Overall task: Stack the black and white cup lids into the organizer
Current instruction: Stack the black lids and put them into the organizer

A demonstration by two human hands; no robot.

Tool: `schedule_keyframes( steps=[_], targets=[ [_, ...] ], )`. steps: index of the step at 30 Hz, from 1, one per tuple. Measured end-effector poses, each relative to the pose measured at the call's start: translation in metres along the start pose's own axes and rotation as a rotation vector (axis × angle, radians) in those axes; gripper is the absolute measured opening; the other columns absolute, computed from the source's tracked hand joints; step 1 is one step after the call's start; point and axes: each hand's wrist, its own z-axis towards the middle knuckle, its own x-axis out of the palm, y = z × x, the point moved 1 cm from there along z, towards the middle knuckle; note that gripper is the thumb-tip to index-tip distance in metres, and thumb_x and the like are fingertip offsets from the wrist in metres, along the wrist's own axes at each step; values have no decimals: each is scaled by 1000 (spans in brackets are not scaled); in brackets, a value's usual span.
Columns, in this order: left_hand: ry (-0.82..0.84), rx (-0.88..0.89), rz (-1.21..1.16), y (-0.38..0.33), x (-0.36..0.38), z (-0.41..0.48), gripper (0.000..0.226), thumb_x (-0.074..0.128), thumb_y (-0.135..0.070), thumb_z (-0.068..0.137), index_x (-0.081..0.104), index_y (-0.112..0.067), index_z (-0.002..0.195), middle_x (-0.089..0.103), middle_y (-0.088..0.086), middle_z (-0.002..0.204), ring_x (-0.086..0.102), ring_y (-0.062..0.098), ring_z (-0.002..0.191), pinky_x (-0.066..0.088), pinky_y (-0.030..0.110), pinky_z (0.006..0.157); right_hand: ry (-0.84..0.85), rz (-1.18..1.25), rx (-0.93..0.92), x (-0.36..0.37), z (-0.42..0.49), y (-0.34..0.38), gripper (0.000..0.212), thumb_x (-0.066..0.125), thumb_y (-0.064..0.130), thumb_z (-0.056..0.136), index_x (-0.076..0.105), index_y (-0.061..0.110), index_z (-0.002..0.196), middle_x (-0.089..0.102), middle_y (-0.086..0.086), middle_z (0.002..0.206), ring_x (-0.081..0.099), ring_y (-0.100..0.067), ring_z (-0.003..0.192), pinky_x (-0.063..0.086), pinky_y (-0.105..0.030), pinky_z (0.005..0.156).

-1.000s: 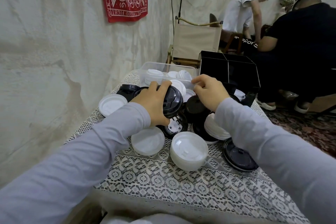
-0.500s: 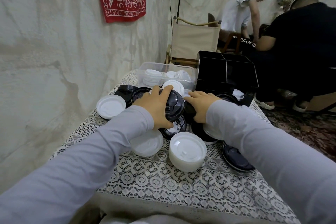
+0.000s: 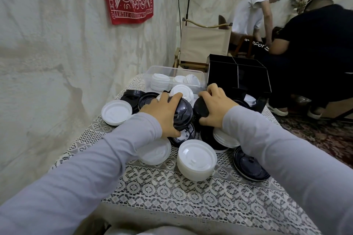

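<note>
black lid stack [image 3: 184,115] gripped in left hand [image 3: 162,114], second black lid [image 3: 200,108] gripped in right hand [image 3: 217,105], side by side

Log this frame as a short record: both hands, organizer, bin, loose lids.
left hand: grips black lid stack, tilted
right hand: grips black lid beside that stack
organizer: black, behind the right hand
bin: clear, left of organizer, holds white lids
loose lids: black and white, scattered on lace cloth; white stack nearest the camera
</note>
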Motion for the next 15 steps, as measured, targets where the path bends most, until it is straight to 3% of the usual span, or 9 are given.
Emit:
schedule_keyframes(
  steps=[4,8,10,13,15],
  targets=[
    [3,4,9,-1,0,-2,108,75,-53,65,6,-30,145,26,5,138,40,33,121,43,44,92,-46,161,-8,1,-5,2,79,77,42,64,37,10,125,39,-7,120,39,-24,111,39,-33,96],
    [-6,-1,6,0,-3,-4,107,75,-53,65,7,-31,144,27,4,139,40,33,121,42,44,93,-81,513,89,-5,-7,8,74,81,28,67,38,14,125,41,-2,115,46,-15,101,40,-24,87],
    [-13,-3,4,1,-5,-5,107,75,-53,65,7,-31,144,27,4,139,40,33,121,42,44,94,-72,662,169,-7,-4,9,58,75,23,77,44,12,126,46,-2,112,49,-14,99,40,-21,86],
    [-16,-5,8,2,-7,-6,108,75,-53,65,6,-31,145,27,5,140,40,33,122,42,45,95,-99,1052,319,-15,-7,16,11,58,9,91,56,10,102,59,-1,88,56,-15,79,47,-26,75],
    [-23,-7,14,3,-7,-6,109,75,-54,64,5,-32,145,27,5,140,40,33,121,42,44,94,-71,1389,419,-17,-7,17,14,50,1,94,58,8,84,60,-6,77,57,-17,66,48,-29,64]
  ],
)
